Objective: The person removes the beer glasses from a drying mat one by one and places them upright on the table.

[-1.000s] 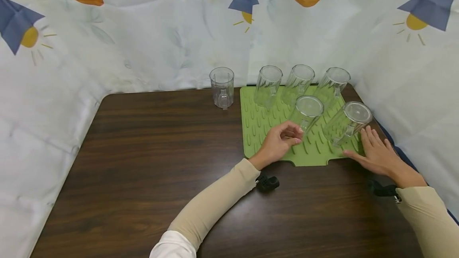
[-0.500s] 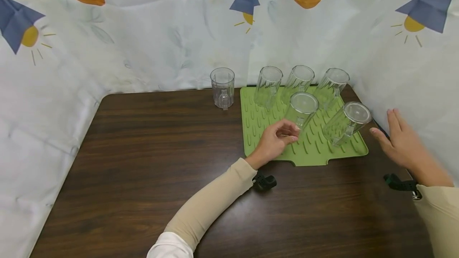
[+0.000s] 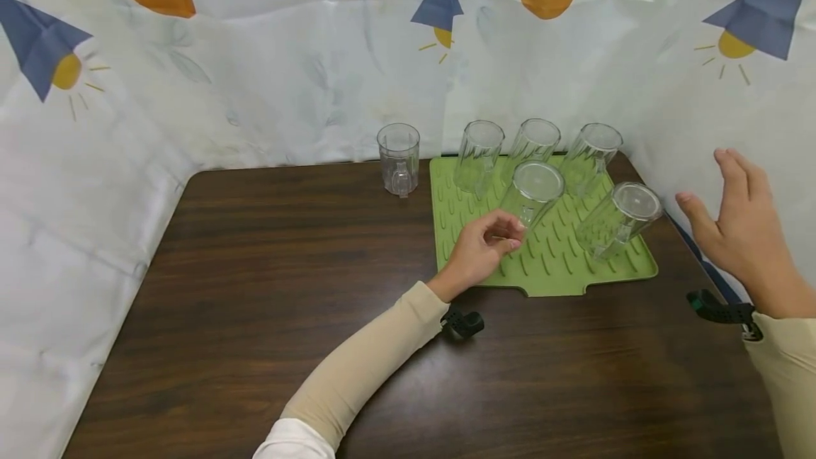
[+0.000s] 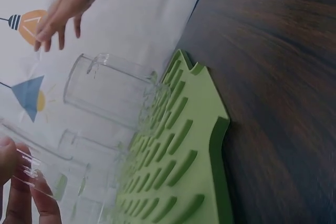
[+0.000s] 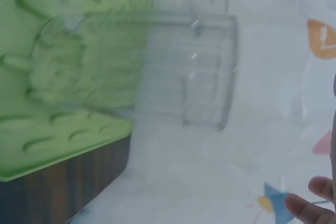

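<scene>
Currently, my left hand [image 3: 478, 248] pinches, at its handle [image 3: 526, 215], a clear mug [image 3: 534, 190], which is upside down over the middle of the green mat [image 3: 554, 276]; if its rim touches, I cannot surely tell. My right hand [image 3: 742, 222] is raised to the right of the mat, its fingers extended. On the mat's right side is another mug [image 3: 615, 218], along its far edge three mugs [image 3: 479, 158], and left of it, a lone mug [image 3: 399, 161] on the bench [image 3: 255, 289].

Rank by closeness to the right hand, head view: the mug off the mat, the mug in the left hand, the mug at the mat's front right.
1. Front-right mug: left of the right hand.
2. Held mug: in the left hand, farther left.
3. Off-mat mug: left of the mat.
</scene>
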`<state>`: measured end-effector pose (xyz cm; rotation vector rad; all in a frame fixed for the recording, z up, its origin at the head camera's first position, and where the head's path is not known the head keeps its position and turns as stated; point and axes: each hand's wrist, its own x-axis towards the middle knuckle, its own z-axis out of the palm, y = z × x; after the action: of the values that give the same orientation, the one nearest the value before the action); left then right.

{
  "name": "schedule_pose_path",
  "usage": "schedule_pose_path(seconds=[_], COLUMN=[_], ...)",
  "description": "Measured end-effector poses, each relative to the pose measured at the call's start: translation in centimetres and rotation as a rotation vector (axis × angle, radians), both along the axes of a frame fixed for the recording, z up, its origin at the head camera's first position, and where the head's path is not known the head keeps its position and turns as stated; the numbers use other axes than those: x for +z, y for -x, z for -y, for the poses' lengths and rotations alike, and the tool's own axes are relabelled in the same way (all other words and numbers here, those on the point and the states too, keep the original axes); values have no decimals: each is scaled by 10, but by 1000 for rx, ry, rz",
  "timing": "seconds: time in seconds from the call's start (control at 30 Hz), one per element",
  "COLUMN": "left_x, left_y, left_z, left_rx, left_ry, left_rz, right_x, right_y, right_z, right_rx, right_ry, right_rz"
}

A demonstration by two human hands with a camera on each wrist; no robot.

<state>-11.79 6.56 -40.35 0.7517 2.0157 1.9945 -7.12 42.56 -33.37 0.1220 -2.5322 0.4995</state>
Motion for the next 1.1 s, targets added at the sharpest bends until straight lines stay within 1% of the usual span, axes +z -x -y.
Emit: schedule_pose_path(seconds=[0.17, 0.23, 0.3, 0.4, 0.6, 0.67, 0.77, 0.83, 0.9, 1.0, 1.07, 1.1], left_x=[6, 8, 10, 12, 18, 19, 19, 20, 21, 23, 25, 25], left_y=[-2, -3, -3, -3, -2, -2, -1, -1, 0, 0, 0, 1], left_z=[6, 9, 11, 15, 18, 19, 22, 24, 26, 29, 31, 32], left_rx=[2, 6, 13, 23, 42, 49, 62, 73, 85, 105, 118, 123], left_ry=[57, 95, 129, 166, 172, 174, 195, 209, 224, 242, 261, 271], left_rz=[-22, -50, -83, -146, -280, -317, -368, -399, -435, -494, -543, -567], right_x=[10, 14, 16, 18, 22, 24, 24, 23, 22, 18, 17, 16], right_y=[4, 6, 9, 12, 16, 16, 18, 18, 19, 20, 20, 19], right_z=[13, 19, 24, 31, 43, 49, 58, 63, 68, 75, 81, 83], right_rx=[35, 50, 65, 73, 102, 113, 148, 177, 227, 282, 300, 300], right_ry=[0, -1, 0, 17, 79, 127, 232, 316, 394, 476, 516, 520], right_rz=[-69, -90, -117, -132, -156, -150, -144, -146, -140, -121, -87, -72])
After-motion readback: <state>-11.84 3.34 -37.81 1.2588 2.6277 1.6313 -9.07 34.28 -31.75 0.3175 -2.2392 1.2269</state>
